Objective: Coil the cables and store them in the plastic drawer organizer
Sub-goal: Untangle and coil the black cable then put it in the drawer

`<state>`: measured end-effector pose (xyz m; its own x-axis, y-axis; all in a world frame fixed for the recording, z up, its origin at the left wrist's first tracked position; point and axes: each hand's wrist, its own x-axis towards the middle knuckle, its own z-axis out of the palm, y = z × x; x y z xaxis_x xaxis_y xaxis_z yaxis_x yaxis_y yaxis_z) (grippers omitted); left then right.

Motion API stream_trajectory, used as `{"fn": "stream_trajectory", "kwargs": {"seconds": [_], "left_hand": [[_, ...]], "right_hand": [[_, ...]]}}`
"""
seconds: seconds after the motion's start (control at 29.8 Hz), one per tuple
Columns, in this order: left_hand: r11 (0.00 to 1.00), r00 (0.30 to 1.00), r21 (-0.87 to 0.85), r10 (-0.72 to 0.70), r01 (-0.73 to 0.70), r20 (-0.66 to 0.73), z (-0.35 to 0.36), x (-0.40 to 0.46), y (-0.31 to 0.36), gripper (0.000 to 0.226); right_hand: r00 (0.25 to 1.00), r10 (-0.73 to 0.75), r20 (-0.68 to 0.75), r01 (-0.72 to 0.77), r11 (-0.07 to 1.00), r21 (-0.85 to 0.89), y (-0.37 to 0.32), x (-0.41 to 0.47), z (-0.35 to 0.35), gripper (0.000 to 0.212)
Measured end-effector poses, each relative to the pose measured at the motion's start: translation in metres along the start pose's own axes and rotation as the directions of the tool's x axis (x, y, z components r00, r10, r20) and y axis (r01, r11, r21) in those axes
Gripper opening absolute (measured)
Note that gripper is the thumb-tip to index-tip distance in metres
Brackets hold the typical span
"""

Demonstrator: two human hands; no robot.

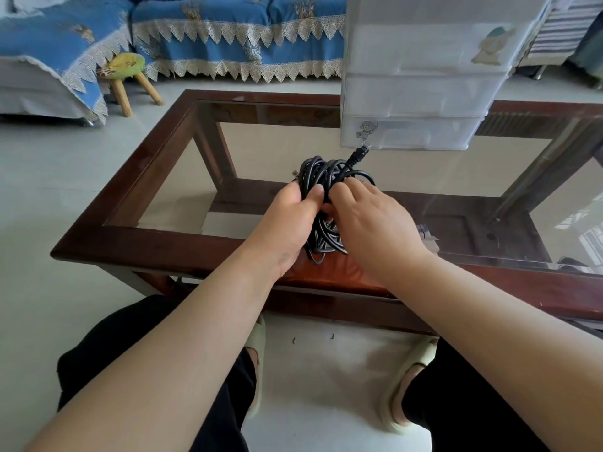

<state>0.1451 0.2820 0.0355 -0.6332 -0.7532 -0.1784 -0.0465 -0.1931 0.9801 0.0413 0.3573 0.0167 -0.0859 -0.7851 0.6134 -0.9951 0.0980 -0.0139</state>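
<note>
A bundle of black cable (326, 172) is held over the near part of the glass table. My left hand (290, 220) grips its left side, thumb pressed across the loops. My right hand (372, 220) holds the right side, fingers curled over the coil. One plug end (357, 154) sticks up toward the clear plastic drawer organizer (421, 102), which stands on the table just behind the bundle with its drawers shut. The lower loops (326, 243) hang between my palms.
The table has a dark wooden frame (137, 243) around a glass top (261, 151). A small wooden stool (130, 76) and a blue-covered sofa (228, 31) stand on the floor beyond. My knees and slippers are under the near edge.
</note>
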Motion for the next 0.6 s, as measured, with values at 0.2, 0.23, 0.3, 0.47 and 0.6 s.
{"fn": "stream_trajectory", "kwargs": {"seconds": [0.2,0.23,0.3,0.47,0.6], "left_hand": [[0.997,0.999,-0.065,-0.049,0.050,0.015,0.002,0.000,-0.001,0.028],[0.993,0.998,-0.105,-0.057,0.059,0.028,0.003,0.000,0.000,0.027],[0.983,0.997,-0.170,-0.070,0.075,0.035,0.004,-0.002,0.000,0.027],[0.909,0.999,-0.416,-0.022,0.029,0.023,0.010,-0.006,-0.002,0.030],[0.860,0.998,-0.509,0.013,0.023,0.067,0.009,-0.006,0.001,0.025]], "right_hand": [[1.000,-0.023,-0.006,0.023,0.999,0.023,0.001,0.002,0.000,0.009],[1.000,-0.030,0.000,0.030,0.999,0.037,0.002,0.004,-0.001,0.009],[0.999,-0.043,0.028,0.041,0.997,0.071,0.004,0.006,-0.001,0.010],[0.996,0.007,0.089,-0.033,0.955,0.295,0.011,0.015,-0.006,0.016],[0.984,0.035,0.174,-0.113,0.883,0.456,0.015,0.021,-0.013,0.021]]}}
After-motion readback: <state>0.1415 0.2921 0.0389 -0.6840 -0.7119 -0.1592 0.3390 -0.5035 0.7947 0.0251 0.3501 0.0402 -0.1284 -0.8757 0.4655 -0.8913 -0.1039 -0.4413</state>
